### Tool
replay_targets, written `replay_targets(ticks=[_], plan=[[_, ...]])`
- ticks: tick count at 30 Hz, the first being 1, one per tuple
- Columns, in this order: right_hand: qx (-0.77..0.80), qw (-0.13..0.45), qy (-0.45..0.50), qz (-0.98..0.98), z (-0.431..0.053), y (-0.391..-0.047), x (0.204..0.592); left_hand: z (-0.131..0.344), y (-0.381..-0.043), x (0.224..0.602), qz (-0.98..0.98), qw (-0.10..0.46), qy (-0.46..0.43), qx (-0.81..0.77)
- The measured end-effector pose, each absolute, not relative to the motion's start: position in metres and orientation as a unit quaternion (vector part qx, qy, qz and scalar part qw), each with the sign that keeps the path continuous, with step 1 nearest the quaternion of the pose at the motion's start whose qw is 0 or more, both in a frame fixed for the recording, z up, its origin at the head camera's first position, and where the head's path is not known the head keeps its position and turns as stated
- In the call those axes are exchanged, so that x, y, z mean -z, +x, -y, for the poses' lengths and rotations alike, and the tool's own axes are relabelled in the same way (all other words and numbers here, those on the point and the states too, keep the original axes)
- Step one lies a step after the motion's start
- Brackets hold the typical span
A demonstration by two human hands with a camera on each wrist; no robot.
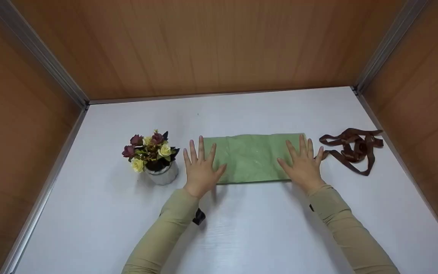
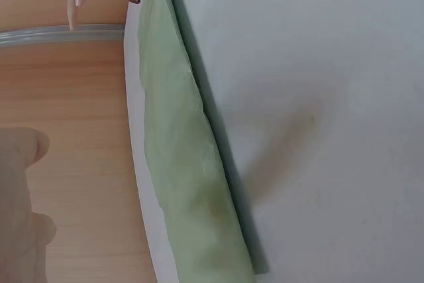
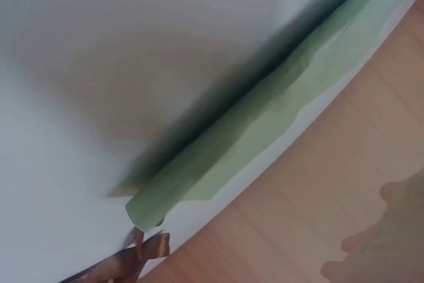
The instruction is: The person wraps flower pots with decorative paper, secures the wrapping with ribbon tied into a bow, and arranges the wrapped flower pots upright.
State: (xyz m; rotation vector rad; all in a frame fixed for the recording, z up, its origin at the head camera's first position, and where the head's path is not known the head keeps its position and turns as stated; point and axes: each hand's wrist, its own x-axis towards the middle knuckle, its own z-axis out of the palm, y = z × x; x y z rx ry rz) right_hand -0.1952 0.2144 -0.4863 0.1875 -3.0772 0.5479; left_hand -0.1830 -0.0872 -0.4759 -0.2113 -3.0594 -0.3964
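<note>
Green sheet (image 1: 255, 158): one, under spread, empty left hand (image 1: 201, 173) and right hand (image 1: 304, 167). One ribbon (image 1: 361, 147) lies near the table's (image 1: 257, 228) right edge.

I can read no text, label, brand, number or sign anywhere in front of me
</note>
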Motion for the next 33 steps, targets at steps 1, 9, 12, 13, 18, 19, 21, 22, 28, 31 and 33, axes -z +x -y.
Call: replay_targets(ticks=[1,9,12,13,18,19,21,22,28,31,33], plan=[[-0.173,0.004,0.060,0.983,-0.215,-0.197,0.486,0.087,-0.185,0.475,0.990,0.017,-0.066,0.123],[-0.161,-0.028,0.065,0.984,-0.220,-0.215,0.496,0.084,-0.200,0.478,0.991,-0.045,-0.069,0.104],[-0.169,-0.052,0.072,0.982,-0.224,-0.219,0.502,0.080,-0.202,0.479,0.990,-0.063,-0.082,0.095],[-0.174,-0.061,0.076,0.980,-0.226,-0.220,0.503,0.078,-0.202,0.480,0.990,-0.069,-0.088,0.090],[-0.186,-0.106,0.093,0.972,-0.232,-0.226,0.511,0.071,-0.201,0.486,0.985,-0.107,-0.116,0.070],[-0.188,-0.115,0.095,0.971,-0.233,-0.227,0.513,0.070,-0.200,0.488,0.984,-0.114,-0.120,0.068],[-0.186,-0.131,0.099,0.969,-0.235,-0.229,0.515,0.068,-0.198,0.493,0.982,-0.123,-0.125,0.070],[-0.186,-0.137,0.102,0.968,-0.235,-0.229,0.516,0.067,-0.197,0.495,0.982,-0.122,-0.128,0.069],[-0.170,-0.164,0.113,0.965,-0.238,-0.228,0.520,0.064,-0.193,0.502,0.981,-0.120,-0.142,0.052],[-0.170,-0.167,0.114,0.964,-0.238,-0.228,0.521,0.063,-0.191,0.505,0.981,-0.127,-0.139,0.043],[-0.171,-0.164,0.115,0.965,-0.238,-0.228,0.521,0.062,-0.190,0.507,0.982,-0.126,-0.135,0.043]])
